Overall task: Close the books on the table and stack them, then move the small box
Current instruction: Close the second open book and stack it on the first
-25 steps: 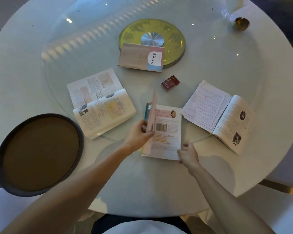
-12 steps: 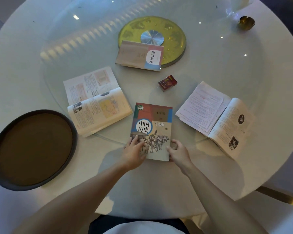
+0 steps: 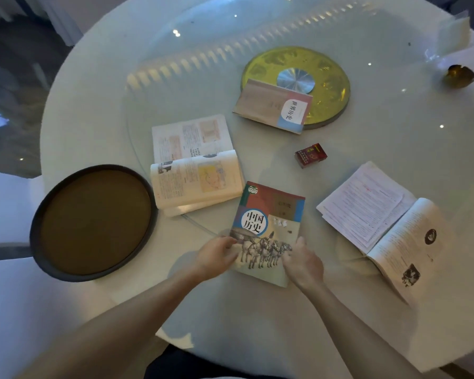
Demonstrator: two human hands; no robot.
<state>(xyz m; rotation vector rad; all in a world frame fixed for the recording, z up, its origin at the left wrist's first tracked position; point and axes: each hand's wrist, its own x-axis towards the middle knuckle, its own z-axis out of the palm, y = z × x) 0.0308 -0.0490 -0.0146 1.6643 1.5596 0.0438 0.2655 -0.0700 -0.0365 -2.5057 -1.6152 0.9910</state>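
The closed history book (image 3: 268, 231) lies flat on the table (image 3: 257, 318), long axis running away from the person. The left hand (image 3: 216, 259) grips its near-left edge, the right hand (image 3: 301, 262) its near-right corner, fingers curled. 2 open books flank it: 1 (image 3: 195, 170) just left, 1 (image 3: 381, 225) right. The small box (image 3: 310, 155) sits beyond it.
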